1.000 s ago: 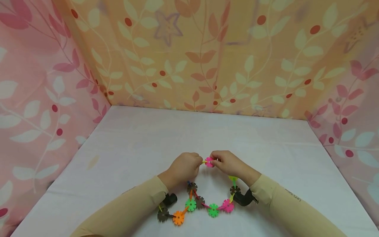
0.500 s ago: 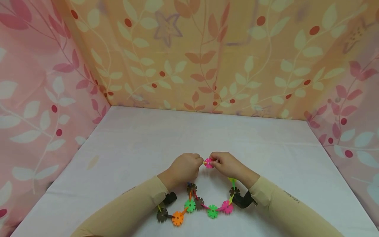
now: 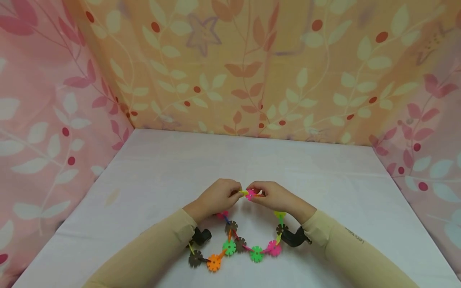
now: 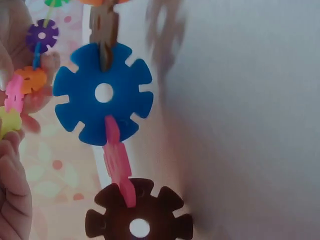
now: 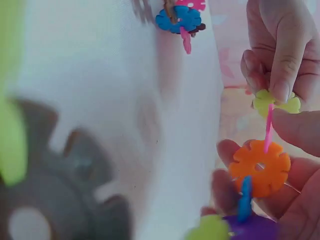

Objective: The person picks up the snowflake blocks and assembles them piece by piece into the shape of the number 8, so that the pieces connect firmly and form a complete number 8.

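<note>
My left hand [image 3: 217, 197] pinches a yellow notched flower disc [image 5: 262, 106] between thumb and fingers, above the table. From its right, my right hand [image 3: 271, 197] grips the pink flower disc [image 3: 251, 195] slotted into that yellow one. Beyond the pink piece, an orange disc [image 5: 242, 162] lies against the right hand's fingers, followed by a blue link [image 5: 245, 197] and a purple disc [image 4: 42, 36]. These pieces belong to a chain of interlocking plastic discs. Close to the left wrist camera hang a large-looking blue disc [image 4: 80, 100] and a dark brown one [image 4: 112, 212]. My wrists partly hide the chain.
More linked discs curve across the white table [image 3: 173, 160] below my hands, including green [image 3: 257, 254], orange [image 3: 214, 263] and dark brown [image 3: 195, 259] ones. Black wrist cameras hang under both sleeves, the right one [image 3: 293, 237] close to the chain. Patterned cloth walls [image 3: 223, 80] enclose the table.
Both hands have shifted slightly left and up in view. The left thumb has come into sight beside the yellow disc. An orange edge now shows right of the pink disc.
</note>
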Motion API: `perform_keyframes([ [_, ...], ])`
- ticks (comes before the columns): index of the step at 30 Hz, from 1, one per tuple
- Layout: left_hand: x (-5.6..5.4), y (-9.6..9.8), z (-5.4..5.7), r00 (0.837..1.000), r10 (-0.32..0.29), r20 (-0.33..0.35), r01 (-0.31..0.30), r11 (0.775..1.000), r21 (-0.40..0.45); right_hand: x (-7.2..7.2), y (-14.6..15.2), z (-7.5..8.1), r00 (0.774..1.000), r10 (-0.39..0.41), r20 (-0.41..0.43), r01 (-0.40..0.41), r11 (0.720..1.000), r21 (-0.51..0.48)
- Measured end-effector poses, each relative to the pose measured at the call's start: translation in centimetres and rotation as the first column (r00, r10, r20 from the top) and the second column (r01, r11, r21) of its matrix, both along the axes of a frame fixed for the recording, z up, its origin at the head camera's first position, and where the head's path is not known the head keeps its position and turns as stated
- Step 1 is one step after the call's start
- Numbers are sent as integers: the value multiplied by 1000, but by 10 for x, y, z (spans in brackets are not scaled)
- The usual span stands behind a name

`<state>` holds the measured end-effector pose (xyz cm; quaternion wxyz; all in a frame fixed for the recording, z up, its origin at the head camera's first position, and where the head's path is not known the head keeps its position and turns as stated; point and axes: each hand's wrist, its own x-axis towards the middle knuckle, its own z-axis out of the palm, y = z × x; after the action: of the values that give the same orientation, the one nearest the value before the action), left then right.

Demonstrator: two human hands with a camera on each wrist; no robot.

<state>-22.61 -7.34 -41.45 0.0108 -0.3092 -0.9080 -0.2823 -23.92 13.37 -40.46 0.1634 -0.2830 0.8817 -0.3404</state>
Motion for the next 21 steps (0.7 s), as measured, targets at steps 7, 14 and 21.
perform_keyframes([
  [7,7,2,2,998,46,48,-46,999,-2,-1,-1,-1,998,48,-45,-48,999,-6],
  [14,40,-10,15,962,179,207,-138,970,-200,-1,0,-3,950,217,-223,-181,969,170],
  [21,64,-14,3,902,204,381,-117,964,-240,3,-10,-7,873,415,-256,-332,891,311],
])
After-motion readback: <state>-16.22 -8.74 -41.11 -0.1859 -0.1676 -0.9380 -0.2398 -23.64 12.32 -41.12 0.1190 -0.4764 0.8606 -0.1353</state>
